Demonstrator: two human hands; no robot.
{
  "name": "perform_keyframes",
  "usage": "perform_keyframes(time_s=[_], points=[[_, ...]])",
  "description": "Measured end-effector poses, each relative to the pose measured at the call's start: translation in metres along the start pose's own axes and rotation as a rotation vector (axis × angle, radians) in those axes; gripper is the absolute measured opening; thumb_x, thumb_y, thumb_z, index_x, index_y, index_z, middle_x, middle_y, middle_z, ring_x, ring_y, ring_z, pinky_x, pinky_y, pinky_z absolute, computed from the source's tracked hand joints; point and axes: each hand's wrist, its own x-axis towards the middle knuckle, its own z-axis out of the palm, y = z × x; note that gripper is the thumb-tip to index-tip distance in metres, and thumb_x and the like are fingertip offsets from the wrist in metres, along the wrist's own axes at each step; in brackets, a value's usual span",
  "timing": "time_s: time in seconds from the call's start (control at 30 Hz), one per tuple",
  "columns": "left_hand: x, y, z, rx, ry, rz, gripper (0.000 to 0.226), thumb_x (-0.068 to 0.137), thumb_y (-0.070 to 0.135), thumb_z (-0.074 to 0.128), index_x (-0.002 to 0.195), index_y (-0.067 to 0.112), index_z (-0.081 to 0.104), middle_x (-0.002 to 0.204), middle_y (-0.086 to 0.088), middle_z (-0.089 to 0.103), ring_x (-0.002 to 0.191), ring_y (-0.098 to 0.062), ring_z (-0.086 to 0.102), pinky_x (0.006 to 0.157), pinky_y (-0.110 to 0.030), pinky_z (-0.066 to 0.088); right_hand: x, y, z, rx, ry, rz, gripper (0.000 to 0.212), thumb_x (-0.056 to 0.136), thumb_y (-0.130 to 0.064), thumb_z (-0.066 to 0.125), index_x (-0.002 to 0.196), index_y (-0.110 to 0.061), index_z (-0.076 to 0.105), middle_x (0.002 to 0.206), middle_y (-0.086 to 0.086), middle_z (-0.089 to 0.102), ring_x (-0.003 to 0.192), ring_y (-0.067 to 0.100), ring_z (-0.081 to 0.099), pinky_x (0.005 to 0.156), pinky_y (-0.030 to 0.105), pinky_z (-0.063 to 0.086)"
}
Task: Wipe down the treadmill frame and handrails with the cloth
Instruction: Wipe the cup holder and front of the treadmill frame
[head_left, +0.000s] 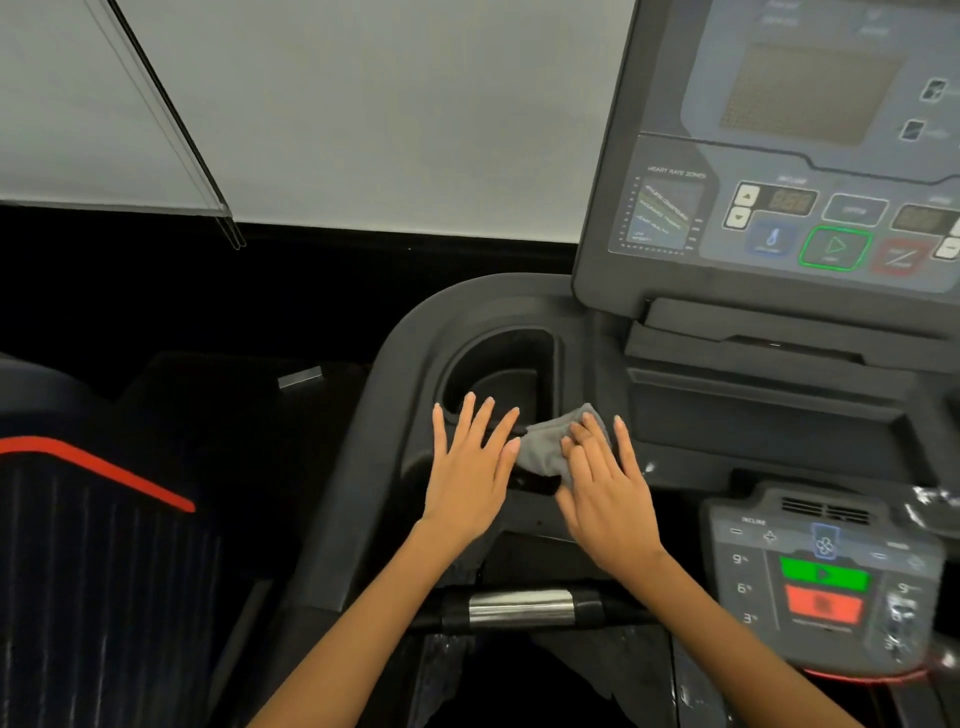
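Just below the cup holder (501, 364) on the treadmill frame (374, 415), my right hand (605, 483) presses the grey cloth (545, 441), fingers straight, half hiding it; my left hand (470, 467) lies flat, fingers spread; console (779, 156) cut off rightward.

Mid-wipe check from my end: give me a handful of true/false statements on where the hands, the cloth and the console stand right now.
1. The right hand presses the grey cloth against the treadmill frame with straight fingers. True.
2. The left hand grips the chrome handrail sensor. False: it lies flat beside the cup holder, and the sensor sits untouched nearer the person.
3. The cloth lies between the two hands, just below the cup holder. True.
4. A bottle stands in the cup holder. False: no bottle shows in it.
5. The cloth is draped over the upper display console. False: it is on the tray area lower down, left of the console.
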Motion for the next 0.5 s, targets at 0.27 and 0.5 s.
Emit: perform_keyframes(time_s=[0.27, 0.5], points=[[-0.002, -0.001, 0.007, -0.151, 0.121, -0.036, 0.064, 0.101, 0.047, 0.001, 0.144, 0.017, 0.037, 0.146, 0.002, 0.044, 0.143, -0.016, 0.025, 0.119, -0.045, 0.005, 0.034, -0.031, -0.006, 0.064, -0.007, 0.214, 0.061, 0.099, -0.036, 0.024, 0.145, 0.004, 0.036, 0.147, 0.025, 0.041, 0.141, 0.036, 0.033, 0.119, 0.055, 0.010], [-0.004, -0.004, 0.006, -0.151, 0.142, -0.009, 0.061, 0.101, 0.045, 0.005, 0.143, 0.019, 0.040, 0.143, 0.002, 0.047, 0.141, -0.016, 0.029, 0.119, -0.045, 0.007, -0.006, -0.008, 0.001, 0.030, 0.053, -0.028, 0.055, 0.095, -0.024, 0.031, 0.148, -0.012, 0.036, 0.151, 0.016, 0.040, 0.143, 0.027, 0.032, 0.117, 0.056, 0.016]])
